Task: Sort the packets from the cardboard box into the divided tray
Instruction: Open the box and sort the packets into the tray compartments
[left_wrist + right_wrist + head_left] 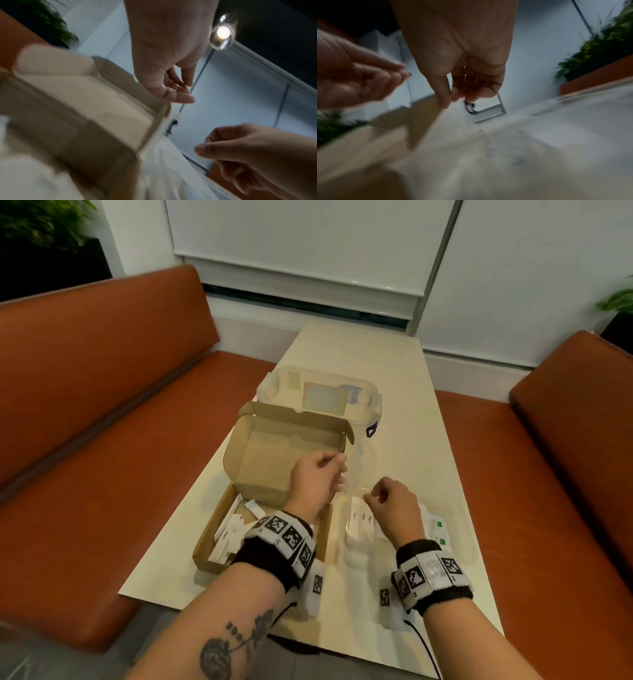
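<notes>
Both hands loosely curled and empty, left hand (317, 479) over cardboard box (219, 537), right hand (394, 506) over divided tray (459, 529).

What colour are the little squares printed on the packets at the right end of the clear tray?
Green squares on white packets; the head view shows them best.

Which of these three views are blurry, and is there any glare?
Head view: mostly sharp; cardboard box and table read clearly, left hand slightly smeared. Left wrist view: box heavily motion-blurred, a ceiling lamp flares. Right wrist view: blurred throughout, dim, right hand in shadow.
</notes>
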The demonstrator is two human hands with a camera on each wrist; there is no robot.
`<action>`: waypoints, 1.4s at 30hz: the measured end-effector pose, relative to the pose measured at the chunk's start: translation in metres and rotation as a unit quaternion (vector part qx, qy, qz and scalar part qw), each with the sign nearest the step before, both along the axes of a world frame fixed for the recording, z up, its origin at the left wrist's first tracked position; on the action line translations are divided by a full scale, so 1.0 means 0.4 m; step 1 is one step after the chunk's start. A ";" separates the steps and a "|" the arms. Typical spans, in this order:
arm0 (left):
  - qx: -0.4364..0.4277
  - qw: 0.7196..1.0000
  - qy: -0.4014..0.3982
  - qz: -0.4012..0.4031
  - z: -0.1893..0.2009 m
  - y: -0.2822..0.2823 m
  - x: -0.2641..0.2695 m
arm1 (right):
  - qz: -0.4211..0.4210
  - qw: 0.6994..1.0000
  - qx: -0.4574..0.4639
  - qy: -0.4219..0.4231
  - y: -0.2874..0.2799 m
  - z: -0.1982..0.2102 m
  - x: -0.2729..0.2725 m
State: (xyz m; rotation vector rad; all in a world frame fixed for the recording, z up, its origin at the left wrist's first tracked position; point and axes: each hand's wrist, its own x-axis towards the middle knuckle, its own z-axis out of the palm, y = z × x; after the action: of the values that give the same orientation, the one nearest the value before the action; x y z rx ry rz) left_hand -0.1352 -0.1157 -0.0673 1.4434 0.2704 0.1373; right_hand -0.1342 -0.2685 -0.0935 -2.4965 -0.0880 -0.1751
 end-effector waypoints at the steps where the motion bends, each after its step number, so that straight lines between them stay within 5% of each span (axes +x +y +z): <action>1: 0.015 1.000 0.000 0.022 0.009 0.039 0.001 | 0.023 1.000 0.019 -0.003 0.034 0.016 -0.005; 7: 0.188 0.961 0.094 0.180 -0.016 0.271 -0.032 | 0.150 0.983 0.019 0.106 0.222 0.029 -0.047; 12: 0.344 0.889 0.266 0.145 -0.085 0.375 -0.096 | 0.184 0.952 -0.143 0.199 0.299 0.008 -0.060; 18: 0.330 0.893 0.284 0.114 -0.111 0.395 -0.115 | 0.190 0.905 -0.267 0.273 0.333 -0.014 -0.042; 28: 0.356 0.879 0.293 0.118 -0.115 0.390 -0.109 | 0.149 0.881 -0.302 0.332 0.368 -0.042 -0.018; 32: 0.361 0.880 0.289 0.112 -0.117 0.392 -0.111 | 0.167 0.883 -0.275 0.341 0.401 -0.055 -0.016; 42: 0.362 0.881 0.288 0.100 -0.117 0.397 -0.110 | 0.253 0.836 -0.345 0.345 0.454 -0.048 -0.014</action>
State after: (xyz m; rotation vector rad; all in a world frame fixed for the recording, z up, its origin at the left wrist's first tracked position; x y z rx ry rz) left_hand -0.1793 0.0431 -0.1141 2.1861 0.9365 -0.0399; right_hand -0.1398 -0.0870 -0.1127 -2.9379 -0.5843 1.1645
